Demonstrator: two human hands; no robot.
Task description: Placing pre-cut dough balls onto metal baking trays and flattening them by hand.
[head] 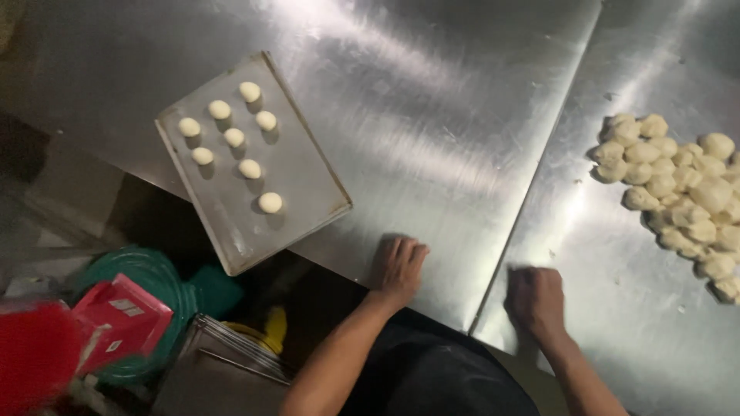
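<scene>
Across the whole view runs the steel worktop (432,115), two sheets butted at a seam (532,185) that slants toward its near edge. At the far left corner of the left sheet lies a baking tray (301,185), one corner overhanging the near edge, carrying eight rolled dough balls (249,168) in loose rows. At the right edge of the right sheet sits a heap of rough-cut dough pieces (678,192), well apart from both my hands.

My left hand (399,266) presses palm-down on the left sheet near its near edge, fingers cupped. My right hand (536,299) does the same just across the seam, blurred by motion. Whether either palm encloses a dough piece I cannot tell; nothing shows beneath them, and neither hand is clenched.

Procedure note, as a judgement: for rolling of this kind, keep each palm domed, fingertips and heel touching the steel, and move in small circles with light downward pressure. Keep each hand on its own sheet, clear of the seam, so no dough snags. Below the near edge: red box (123,312), green basin (154,277).
</scene>
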